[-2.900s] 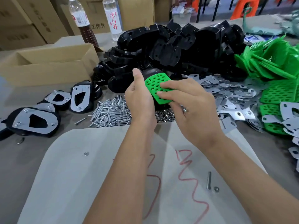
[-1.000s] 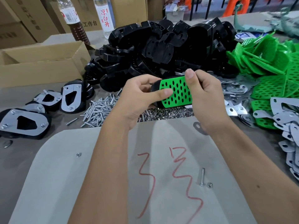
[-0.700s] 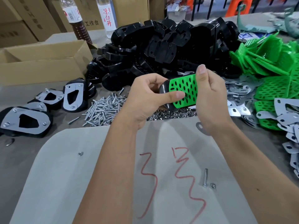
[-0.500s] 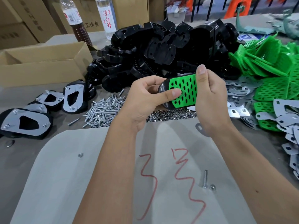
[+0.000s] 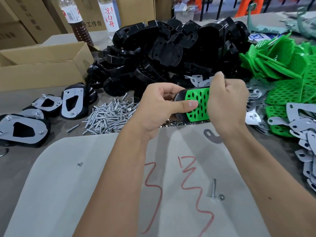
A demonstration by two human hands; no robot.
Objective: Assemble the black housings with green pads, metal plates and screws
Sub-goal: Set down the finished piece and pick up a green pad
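Note:
Both hands hold one black housing (image 5: pixel 179 98) with a perforated green pad (image 5: pixel 198 103) on its face, above the table's middle. My left hand (image 5: pixel 159 106) grips its left end, thumb pressing on the pad. My right hand (image 5: pixel 227 103) grips the right end, fingers curled over the top edge. Behind lies a big heap of black housings (image 5: pixel 171 53). Green pads (image 5: pixel 283 79) are piled at the right, metal plates (image 5: pixel 301 124) lie beside them, and a heap of screws (image 5: pixel 109 115) sits left of my hands.
Several finished housings with plates (image 5: pixel 22 129) lie at the left. A cardboard box (image 5: pixel 42 65) stands at the back left with two bottles (image 5: pixel 111 16) behind. A pale work mat (image 5: pixel 102 185) with red marks carries a loose screw and nut (image 5: pixel 213 189).
The housing with the pad has been turned sideways and lifted a little; my right hand went from lying on the pad's face to gripping its right end, then curled tighter over the top.

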